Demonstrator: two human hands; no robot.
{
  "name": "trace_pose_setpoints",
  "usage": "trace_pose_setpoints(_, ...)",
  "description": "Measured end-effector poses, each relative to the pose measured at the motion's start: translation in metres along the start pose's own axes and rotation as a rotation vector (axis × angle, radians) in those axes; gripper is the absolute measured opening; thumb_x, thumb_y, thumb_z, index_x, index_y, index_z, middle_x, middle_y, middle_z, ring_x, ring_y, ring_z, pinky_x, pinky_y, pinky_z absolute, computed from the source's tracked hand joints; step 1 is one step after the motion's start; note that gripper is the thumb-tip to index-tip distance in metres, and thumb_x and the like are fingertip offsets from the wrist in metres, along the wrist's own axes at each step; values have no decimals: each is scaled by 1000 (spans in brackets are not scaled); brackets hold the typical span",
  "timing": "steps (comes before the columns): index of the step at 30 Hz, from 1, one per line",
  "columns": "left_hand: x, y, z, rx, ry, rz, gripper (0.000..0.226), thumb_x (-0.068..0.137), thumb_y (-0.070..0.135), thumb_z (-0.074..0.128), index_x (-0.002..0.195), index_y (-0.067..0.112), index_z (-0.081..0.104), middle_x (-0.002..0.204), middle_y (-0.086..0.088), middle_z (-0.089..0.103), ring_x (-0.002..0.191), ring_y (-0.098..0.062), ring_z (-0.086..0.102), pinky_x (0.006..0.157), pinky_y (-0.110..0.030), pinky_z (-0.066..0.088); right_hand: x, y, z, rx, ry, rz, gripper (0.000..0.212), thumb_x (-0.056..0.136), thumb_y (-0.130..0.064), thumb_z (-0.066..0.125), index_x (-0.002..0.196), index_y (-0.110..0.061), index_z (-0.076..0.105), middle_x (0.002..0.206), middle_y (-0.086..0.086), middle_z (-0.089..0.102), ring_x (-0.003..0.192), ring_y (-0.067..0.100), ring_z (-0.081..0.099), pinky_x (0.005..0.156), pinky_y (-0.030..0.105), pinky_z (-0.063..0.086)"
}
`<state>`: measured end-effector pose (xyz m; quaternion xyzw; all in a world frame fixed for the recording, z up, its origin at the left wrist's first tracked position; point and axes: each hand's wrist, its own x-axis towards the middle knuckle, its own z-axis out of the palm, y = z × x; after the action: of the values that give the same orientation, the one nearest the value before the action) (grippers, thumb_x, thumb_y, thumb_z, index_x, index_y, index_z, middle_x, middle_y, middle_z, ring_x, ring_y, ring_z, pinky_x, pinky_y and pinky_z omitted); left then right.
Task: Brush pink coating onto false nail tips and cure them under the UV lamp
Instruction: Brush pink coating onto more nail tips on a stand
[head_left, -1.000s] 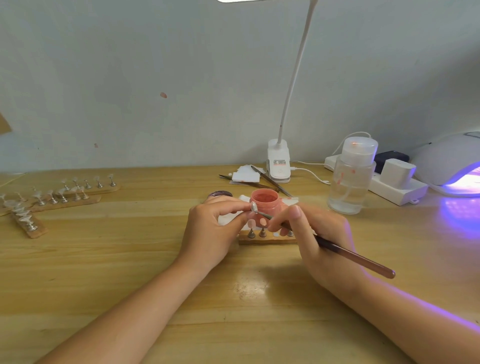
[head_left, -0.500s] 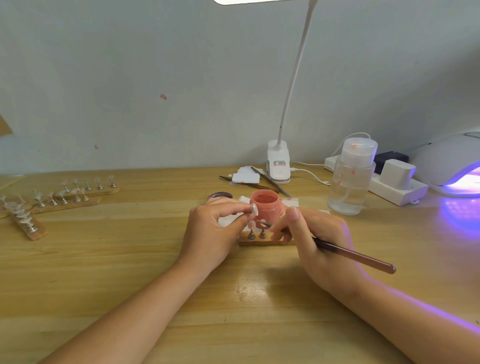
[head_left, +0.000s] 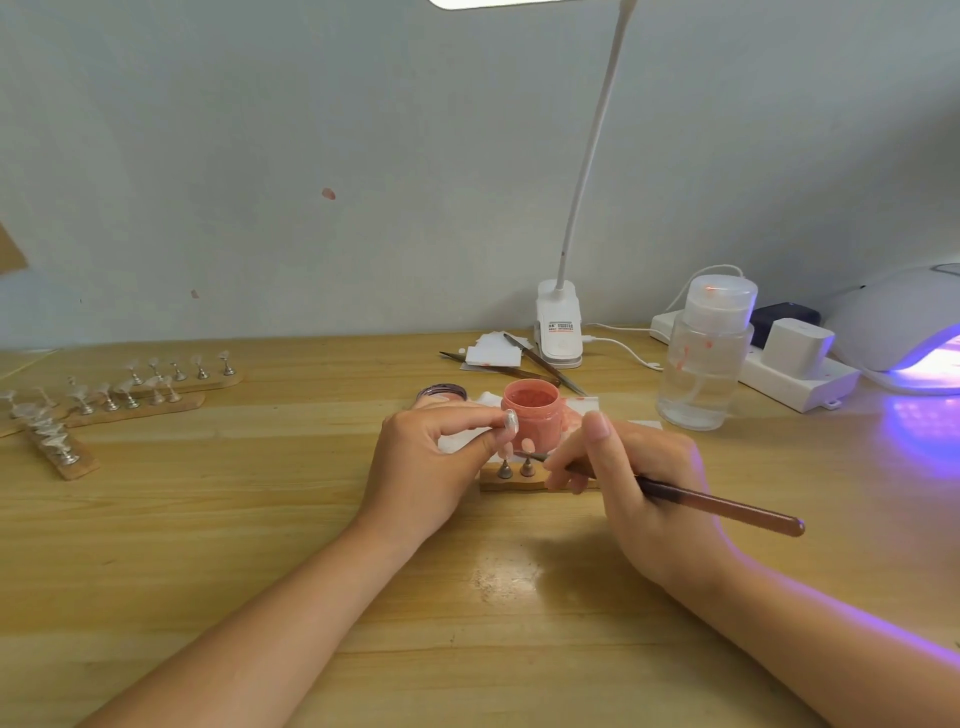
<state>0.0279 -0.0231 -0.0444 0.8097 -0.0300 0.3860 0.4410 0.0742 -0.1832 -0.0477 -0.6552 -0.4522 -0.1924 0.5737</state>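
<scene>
Our left hand (head_left: 431, 457) pinches a small nail tip (head_left: 510, 421) on its stand between thumb and forefinger, holding it up just in front of the open pink jar (head_left: 531, 415). Our right hand (head_left: 639, 483) grips a brush (head_left: 717, 505) like a pen, fingers curled round the shaft; its thin front end points left, low over a short wooden strip (head_left: 511, 480) that lies on the table (head_left: 260, 545) between the two hands. Two little metal stands rise from that strip, and the tip on the one nearer the jar looks pink. The jar sits on a white wipe (head_left: 488, 399), with a dark round lid (head_left: 441, 392) just behind our left hand. At the far right the curing lamp (head_left: 893, 322) glows violet and throws violet light on the wood; we cannot see inside it. Beside it lie a white power strip (head_left: 795, 376) with plugs in it and a clear pump bottle (head_left: 704, 358). A white clip lamp (head_left: 558, 332) stands by the wall, with a few more brushes (head_left: 540, 371) and white pads near its foot. Far to the left, more wooden strips (head_left: 156, 395) carry rows of clear tips.
</scene>
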Motion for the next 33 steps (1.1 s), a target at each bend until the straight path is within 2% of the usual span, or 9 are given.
trace_pose_setpoints(4, 0, 0, 0, -7, 10, -8, 27, 70, 4, 74, 78, 29, 69, 67, 27, 62, 81, 15, 55, 74, -1, 37, 1, -1, 0, -3, 31, -14, 57, 96, -43, 30, 72, -6, 67, 69, -4, 65, 64, 7, 61, 60, 24, 50)
trace_pose_setpoints(9, 0, 0, 0, -30, -8, -10, 24, 71, 5, 73, 78, 28, 70, 68, 27, 63, 79, 13, 56, 73, -1, 37, 0, -1, 0, 31, 15, 20, 58, 95, -47, 32, 68, -9, 68, 64, -5, 65, 61, 2, 60, 59, 18, 47)
trace_pose_setpoints(13, 0, 0, 0, -18, -14, -16, 20, 71, 5, 74, 78, 24, 71, 71, 25, 64, 80, 14, 56, 73, -1, 37, 1, -2, 0, -9, 22, 11, 56, 94, -47, 32, 71, -11, 68, 68, -12, 63, 64, 1, 60, 62, 15, 46)
trace_pose_setpoints(17, 0, 1, 0, -40, -21, -8, 23, 71, 5, 73, 79, 27, 70, 62, 30, 63, 78, 15, 56, 72, -1, 37, -1, -2, 0, 25, 23, 32, 60, 93, -49, 34, 66, -8, 68, 60, -3, 64, 58, 1, 59, 58, 16, 45)
trace_pose_setpoints(21, 0, 0, 0, -20, -23, -17, 19, 71, 4, 73, 81, 20, 72, 71, 23, 65, 80, 14, 56, 73, -1, 37, 1, -3, 1, -29, 30, 10, 54, 94, -44, 33, 71, -11, 68, 68, -11, 63, 64, 0, 60, 62, 12, 43)
trace_pose_setpoints(24, 0, 1, 0, -38, -19, -22, 25, 71, 1, 73, 81, 24, 70, 63, 29, 62, 79, 15, 56, 74, -1, 37, -1, -2, 1, 31, 24, 43, 57, 93, -47, 34, 67, -9, 69, 64, -5, 65, 59, 0, 59, 59, 14, 45)
trace_pose_setpoints(28, 0, 0, 0, -12, -35, -10, 16, 72, 5, 72, 76, 20, 73, 73, 14, 69, 80, 11, 56, 74, -2, 37, 0, -3, 1, -11, 49, 27, 45, 93, -32, 37, 70, -10, 68, 68, -11, 64, 64, 0, 59, 62, 13, 45)
trace_pose_setpoints(31, 0, 1, -1, -35, -32, -17, 24, 72, 3, 72, 73, 27, 73, 65, 25, 65, 78, 13, 57, 74, -2, 37, -1, -2, 1, 2, 24, 43, 54, 94, -43, 37, 67, -8, 69, 64, -6, 65, 61, 1, 59, 61, 15, 45)
trace_pose_setpoints(33, 0, 1, 0, -31, -37, -8, 23, 72, 3, 72, 72, 27, 74, 64, 25, 65, 77, 13, 56, 74, -2, 37, -1, -4, 1, 14, 31, 26, 58, 94, -47, 33, 67, -9, 68, 63, -6, 64, 61, -1, 59, 60, 13, 45)
